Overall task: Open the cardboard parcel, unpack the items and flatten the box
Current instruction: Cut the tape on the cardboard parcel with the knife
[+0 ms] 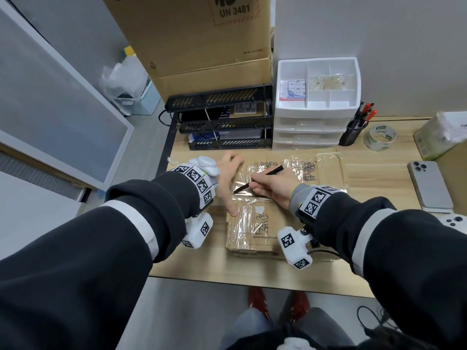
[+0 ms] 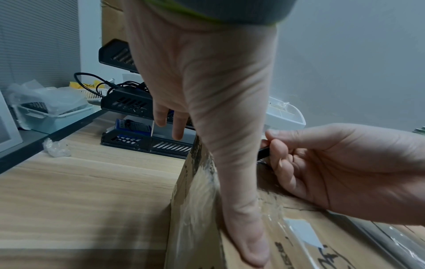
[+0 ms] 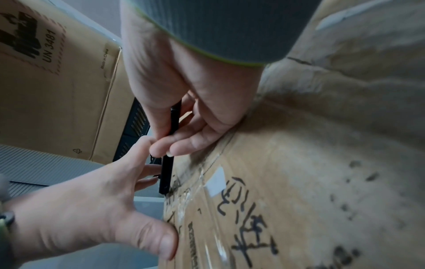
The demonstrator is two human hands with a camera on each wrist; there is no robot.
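A brown cardboard parcel [image 1: 255, 223] lies on the wooden desk [image 1: 202, 263], sealed with clear tape and marked with black handwriting. My left hand [image 1: 228, 178] rests flat against its left edge, fingers straight and thumb pressing on the top [image 2: 248, 245]. My right hand [image 1: 273, 188] grips a black pen [image 1: 274, 171] like a writing tool. The pen [image 3: 166, 174] has its tip down on the taped seam near the parcel's [image 3: 299, 182] left edge, close to the left hand [image 3: 92, 209]. The flaps are closed and the contents are hidden.
Behind the parcel stand black paper trays [image 1: 222, 122], a white drawer unit [image 1: 316, 122] and a large cardboard box [image 1: 202, 46]. To the right are a pen cup [image 1: 352, 133], a tape roll [image 1: 380, 137], a green box [image 1: 437, 140], a phone [image 1: 430, 184] and a white controller [image 1: 452, 222].
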